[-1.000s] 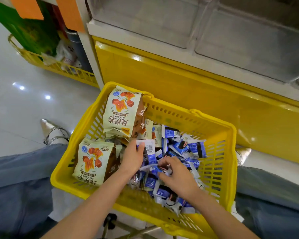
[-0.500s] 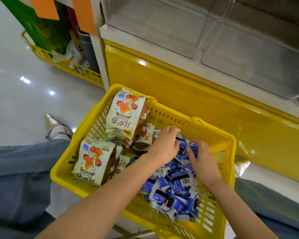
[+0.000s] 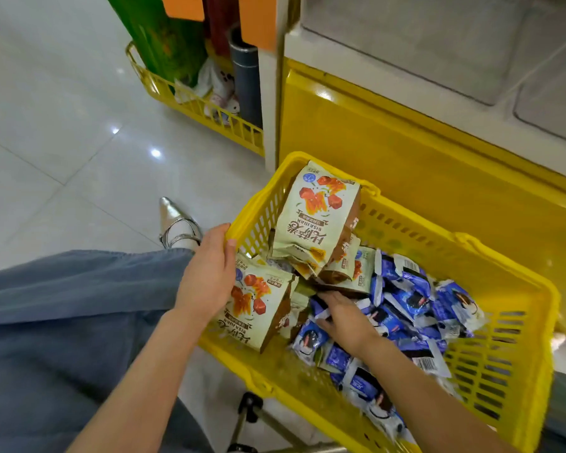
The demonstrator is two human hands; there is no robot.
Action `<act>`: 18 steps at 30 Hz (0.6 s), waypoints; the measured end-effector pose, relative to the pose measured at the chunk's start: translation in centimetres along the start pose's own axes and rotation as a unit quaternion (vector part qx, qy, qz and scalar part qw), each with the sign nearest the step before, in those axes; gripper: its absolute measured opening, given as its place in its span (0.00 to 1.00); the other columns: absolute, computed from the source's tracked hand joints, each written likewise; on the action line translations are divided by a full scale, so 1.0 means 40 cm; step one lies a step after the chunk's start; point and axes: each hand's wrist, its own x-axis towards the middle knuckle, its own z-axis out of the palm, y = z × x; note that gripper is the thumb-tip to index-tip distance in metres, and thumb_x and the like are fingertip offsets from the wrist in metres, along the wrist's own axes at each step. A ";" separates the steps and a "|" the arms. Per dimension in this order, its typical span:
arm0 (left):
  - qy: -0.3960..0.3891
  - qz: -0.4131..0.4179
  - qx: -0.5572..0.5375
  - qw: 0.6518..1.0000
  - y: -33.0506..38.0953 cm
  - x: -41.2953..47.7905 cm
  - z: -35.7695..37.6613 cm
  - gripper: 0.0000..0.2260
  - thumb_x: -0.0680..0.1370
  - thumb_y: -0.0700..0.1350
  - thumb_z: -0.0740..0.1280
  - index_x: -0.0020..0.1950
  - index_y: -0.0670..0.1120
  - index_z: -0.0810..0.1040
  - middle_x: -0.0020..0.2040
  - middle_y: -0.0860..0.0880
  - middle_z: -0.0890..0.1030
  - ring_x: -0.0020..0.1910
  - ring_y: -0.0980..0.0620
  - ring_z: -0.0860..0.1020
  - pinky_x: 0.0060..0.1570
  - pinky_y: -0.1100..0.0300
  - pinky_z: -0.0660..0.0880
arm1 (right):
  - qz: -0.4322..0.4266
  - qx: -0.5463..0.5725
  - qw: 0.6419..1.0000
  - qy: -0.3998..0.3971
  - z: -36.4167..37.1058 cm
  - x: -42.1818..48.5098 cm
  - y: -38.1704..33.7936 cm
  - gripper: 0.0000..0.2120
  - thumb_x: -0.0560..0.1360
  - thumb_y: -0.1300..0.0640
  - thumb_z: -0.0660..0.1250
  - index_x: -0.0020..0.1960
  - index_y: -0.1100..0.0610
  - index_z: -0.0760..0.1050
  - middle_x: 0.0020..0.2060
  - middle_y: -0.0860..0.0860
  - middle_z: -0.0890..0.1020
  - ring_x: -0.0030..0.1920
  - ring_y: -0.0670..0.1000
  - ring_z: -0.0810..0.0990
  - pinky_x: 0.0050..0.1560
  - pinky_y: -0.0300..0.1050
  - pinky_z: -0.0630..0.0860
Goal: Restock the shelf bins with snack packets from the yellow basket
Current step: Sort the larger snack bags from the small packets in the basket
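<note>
Shelf bins (image 3: 438,37) stand above and behind the yellow basket (image 3: 504,371). Large cream bags (image 3: 314,220) lie at the basket's left side, and a heap of small blue packets (image 3: 406,308) lies at its right.

Change: the left hand (image 3: 209,276) has left the blue heap and now curls over the basket's left rim, probably to steady it. The right hand (image 3: 347,318) has shifted to the basket's middle, fingers pushed under the cream bags' edge; whether they pinch anything cannot be told.

Judgement: selection phase, nothing lifted yet. The cream bags overlap the packets there.

Glossy pale floor tiles (image 3: 62,142) carry light spots (image 3: 155,153) beside yellow cabinet (image 3: 406,178).
</note>
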 end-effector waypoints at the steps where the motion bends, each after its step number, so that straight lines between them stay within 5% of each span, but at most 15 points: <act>1: -0.014 -0.004 0.000 1.000 -0.007 0.004 0.002 0.15 0.81 0.53 0.50 0.64 0.50 0.67 0.51 0.50 0.78 0.45 0.54 0.76 0.45 0.54 0.75 | 0.002 0.000 1.000 -0.010 0.006 0.012 0.000 0.27 0.78 0.52 0.63 0.74 0.57 0.59 0.71 0.53 0.65 0.70 0.53 0.65 0.69 0.43 0.61; 4: -0.013 -0.006 -0.010 1.000 -0.014 0.011 0.003 0.14 0.81 0.56 0.49 0.61 0.52 0.67 0.43 0.53 0.79 0.41 0.56 0.78 0.41 0.53 0.78 | 0.022 -0.004 0.999 -0.038 0.020 0.037 0.010 0.28 0.77 0.53 0.65 0.74 0.55 0.60 0.71 0.52 0.65 0.69 0.53 0.66 0.67 0.44 0.64; 12: 0.008 0.000 -0.012 1.000 -0.015 0.010 0.012 0.13 0.80 0.58 0.48 0.57 0.55 0.67 0.42 0.54 0.77 0.40 0.56 0.77 0.40 0.52 0.77 | 0.034 0.012 0.999 -0.003 0.003 0.037 0.006 0.19 0.80 0.51 0.60 0.69 0.55 0.67 0.65 0.55 0.72 0.63 0.55 0.73 0.61 0.46 0.70; 15: 0.020 -0.018 -0.041 0.999 -0.014 0.010 0.015 0.12 0.81 0.56 0.51 0.61 0.54 0.67 0.48 0.55 0.77 0.45 0.57 0.77 0.44 0.55 0.77 | 0.027 0.040 0.999 0.016 -0.026 -0.006 0.018 0.19 0.80 0.51 0.58 0.69 0.57 0.67 0.64 0.55 0.74 0.60 0.55 0.75 0.57 0.45 0.72; 18: 0.092 -0.001 -0.055 0.994 0.002 -0.005 0.018 0.12 0.81 0.47 0.56 0.64 0.51 0.67 0.56 0.57 0.69 0.54 0.59 0.70 0.52 0.62 0.69 | 0.041 0.077 0.995 0.058 -0.070 -0.067 0.035 0.18 0.81 0.51 0.57 0.68 0.57 0.67 0.52 0.55 0.81 0.46 0.52 0.80 0.44 0.43 0.73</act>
